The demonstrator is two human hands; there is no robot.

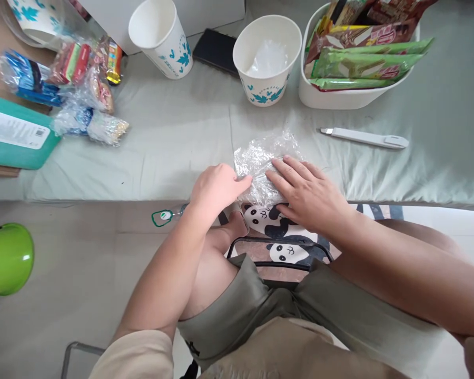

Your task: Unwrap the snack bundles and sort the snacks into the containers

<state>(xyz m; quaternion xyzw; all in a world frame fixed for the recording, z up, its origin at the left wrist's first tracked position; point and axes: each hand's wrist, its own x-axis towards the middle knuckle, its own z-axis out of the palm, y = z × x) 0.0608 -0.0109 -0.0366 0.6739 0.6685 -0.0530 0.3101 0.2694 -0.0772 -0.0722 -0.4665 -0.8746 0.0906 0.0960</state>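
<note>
One crumpled sheet of clear plastic film [256, 158] lies at the near edge of the table [174, 142]. At its left side is the left hand [217, 192], fingers curled, thumb on the film; whether it pinches the film I cannot tell. The right hand [310, 197] spreads its fingers loosely over the film's right part, gripping nothing. Beyond the film stand two paper cups [256, 93], one black phone [215, 50] between them. To the film's right are one utility knife [365, 138] and, farther back, one white bin [339, 99].
</note>
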